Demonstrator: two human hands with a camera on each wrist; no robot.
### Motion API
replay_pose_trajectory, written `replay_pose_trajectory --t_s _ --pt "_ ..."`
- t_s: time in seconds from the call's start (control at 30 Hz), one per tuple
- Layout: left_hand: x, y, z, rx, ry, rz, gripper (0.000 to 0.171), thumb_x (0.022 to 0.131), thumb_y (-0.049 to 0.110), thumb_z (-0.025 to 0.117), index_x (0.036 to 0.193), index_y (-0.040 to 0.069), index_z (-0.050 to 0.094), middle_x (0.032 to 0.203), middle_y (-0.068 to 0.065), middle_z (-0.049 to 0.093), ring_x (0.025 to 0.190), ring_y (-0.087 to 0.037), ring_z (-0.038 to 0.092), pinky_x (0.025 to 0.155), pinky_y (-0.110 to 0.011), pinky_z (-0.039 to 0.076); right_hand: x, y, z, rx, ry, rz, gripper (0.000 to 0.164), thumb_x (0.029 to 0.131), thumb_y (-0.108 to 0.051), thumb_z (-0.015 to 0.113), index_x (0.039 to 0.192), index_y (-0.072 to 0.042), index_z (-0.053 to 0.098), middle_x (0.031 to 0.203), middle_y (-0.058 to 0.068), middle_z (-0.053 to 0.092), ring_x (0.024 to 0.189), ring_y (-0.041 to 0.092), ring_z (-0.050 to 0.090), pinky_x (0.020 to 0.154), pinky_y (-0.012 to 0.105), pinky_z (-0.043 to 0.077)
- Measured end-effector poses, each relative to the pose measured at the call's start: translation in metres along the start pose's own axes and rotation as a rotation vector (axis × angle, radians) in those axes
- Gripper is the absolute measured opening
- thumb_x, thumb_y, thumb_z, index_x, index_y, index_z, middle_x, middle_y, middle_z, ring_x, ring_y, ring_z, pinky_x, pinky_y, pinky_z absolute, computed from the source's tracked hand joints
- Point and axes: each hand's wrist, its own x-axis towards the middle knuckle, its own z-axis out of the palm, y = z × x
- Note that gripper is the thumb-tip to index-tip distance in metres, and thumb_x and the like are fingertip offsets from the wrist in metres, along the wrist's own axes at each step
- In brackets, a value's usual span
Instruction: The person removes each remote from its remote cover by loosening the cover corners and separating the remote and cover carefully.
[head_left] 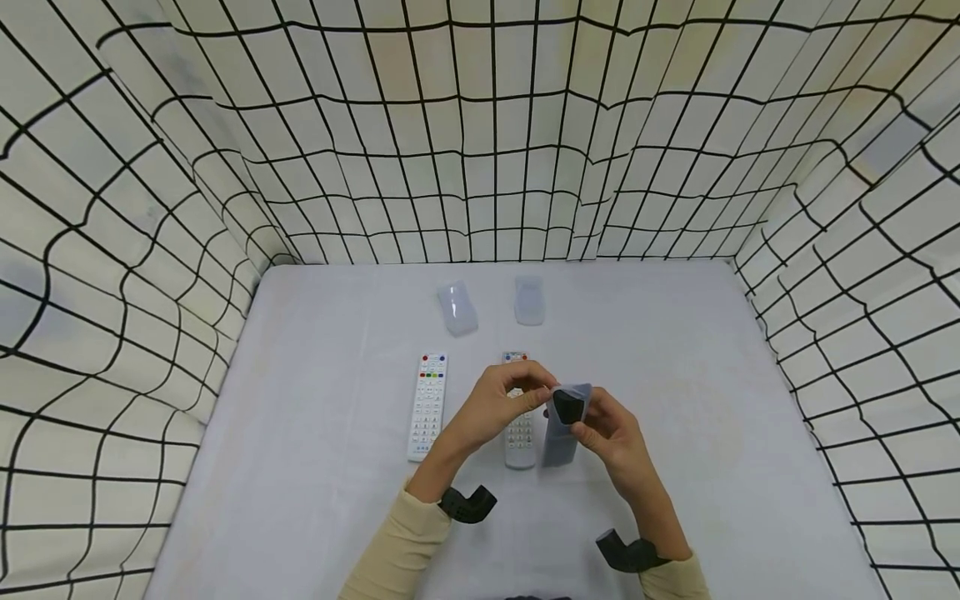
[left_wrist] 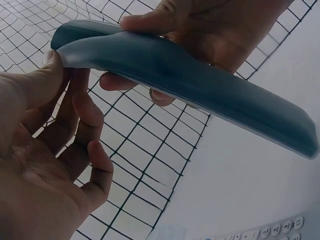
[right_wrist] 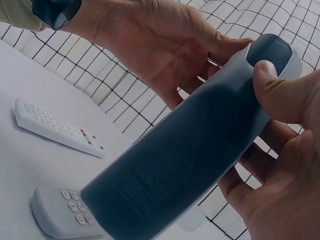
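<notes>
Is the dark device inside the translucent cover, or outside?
Inside: the translucent cover wraps its body, and the dark device's end shows bare.

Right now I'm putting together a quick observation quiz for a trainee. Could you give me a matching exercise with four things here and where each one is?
Things
1. Dark covered device
2. Two white remotes
3. Two translucent covers
4. Black grid

Places
A. On the table, toward its far edge
B. In the right hand, one end pinched by the left hand
C. Rising behind the table
D. Lying buttons up

Pairs: 1-B, 2-D, 3-A, 4-C
</notes>
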Motion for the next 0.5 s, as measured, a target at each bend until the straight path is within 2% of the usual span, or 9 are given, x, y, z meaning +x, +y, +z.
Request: replay_pose_trajectory --t_s 0.13,0.27,0.4,0.5 --pt "0.000 0.005 0.005 0.044 0.054 -0.032 0.008 0.098 0.011 0.072 0.103 0.006 0.073 0.098 -0.011 0.071 0.090 -0.012 0.065 0.086 -0.031 0.052 0.000 -0.001 0.001 0.014 -0.010 0.013 0.032 0.103 0.003 0.058 0.131 -0.010 0.059 0.122 -0.009 0.075 0.117 0.010 0.071 0.094 0.023 0.054" --pt "-0.001 0.013 0.011 0.183 0.113 -0.046 0.004 0.096 0.013 0.074 0.096 0.009 0.072 0.091 -0.006 0.072 0.085 -0.013 0.066 0.084 -0.035 0.054 -0.001 -0.002 0.005 0.013 0.011 0.034 0.027 0.106 -0.002 0.056 0.131 -0.010 0.057 0.121 -0.009 0.074 0.116 0.010 0.071 0.094 0.023 0.054" --pt "-0.002 0.020 0.017 0.328 0.171 -0.047 0.005 0.096 0.011 0.073 0.092 0.012 0.070 0.087 0.000 0.072 0.082 -0.009 0.065 0.079 -0.029 0.055 -0.001 -0.002 0.011 -0.002 0.065 0.057 0.028 0.105 -0.002 0.058 0.132 -0.008 0.055 0.122 -0.012 0.073 0.116 0.008 0.070 0.093 0.024 0.055" --pt "-0.003 0.022 0.020 0.387 0.214 -0.030 0.009 0.097 0.007 0.071 0.091 0.013 0.067 0.085 0.002 0.070 0.078 -0.008 0.062 0.073 -0.025 0.052 0.000 -0.001 0.014 -0.034 0.105 0.053 0.028 0.102 0.000 0.061 0.130 -0.005 0.055 0.122 -0.013 0.071 0.116 0.007 0.069 0.093 0.023 0.055"
